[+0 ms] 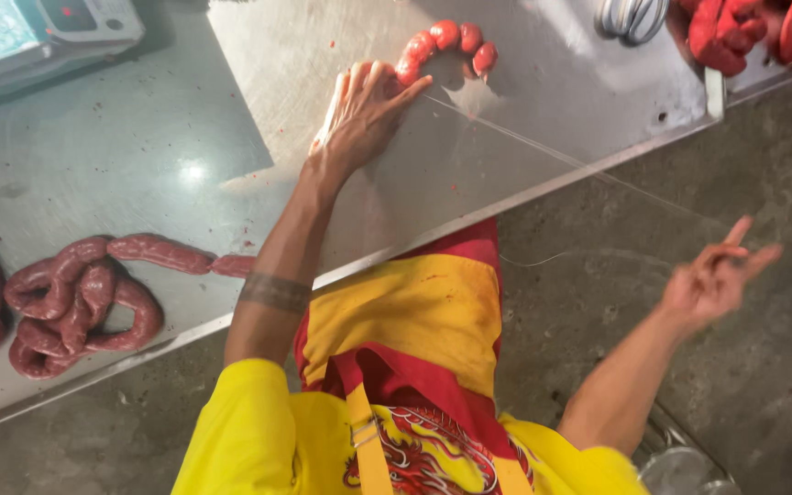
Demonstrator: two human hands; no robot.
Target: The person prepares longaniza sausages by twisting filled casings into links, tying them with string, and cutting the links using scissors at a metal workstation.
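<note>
My left hand (364, 115) lies flat on the steel table (139, 156), its fingertips pressing on one end of a short chain of bright red sausage links (446, 44). A thin string (543, 147) runs taut from that end, off the table edge, towards my right hand (717, 275). That hand is raised over the floor to the right, fingers partly spread, with the string pinched in it. A slack length of the string (588, 252) hangs lower, near my apron.
A coil of darker sausages (75, 302) lies at the table's left end. A weighing scale (48, 37) stands at the back left. Red meat (735, 32) and a metal utensil (630, 16) sit at the back right. A metal bucket (680, 463) stands on the concrete floor.
</note>
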